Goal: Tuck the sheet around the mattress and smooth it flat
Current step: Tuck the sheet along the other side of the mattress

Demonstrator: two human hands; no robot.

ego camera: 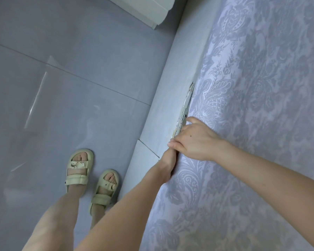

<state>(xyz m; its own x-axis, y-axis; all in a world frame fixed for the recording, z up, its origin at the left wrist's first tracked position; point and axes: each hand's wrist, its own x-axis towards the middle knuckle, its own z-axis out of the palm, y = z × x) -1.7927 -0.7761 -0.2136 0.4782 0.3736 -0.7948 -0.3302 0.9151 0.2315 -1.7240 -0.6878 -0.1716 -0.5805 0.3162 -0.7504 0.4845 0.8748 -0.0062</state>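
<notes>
A pale lilac sheet (261, 87) with a grey floral pattern covers the mattress on the right side of the head view. Its left edge runs down into the gap beside the grey bed frame (163, 98). My left hand (168, 160) is pushed down into that gap, its fingers hidden between sheet and frame. My right hand (194, 140) lies palm down on the sheet edge just above it, fingers curled at the gap. A strip of peeling, flaking surface (186, 104) shows on the frame's inner edge beyond my hands.
Glossy grey floor tiles (62, 78) fill the left. My feet in pale green sandals (92, 180) stand close to the bed frame. A white piece of furniture (149, 11) stands at the top, beside the bed's far end.
</notes>
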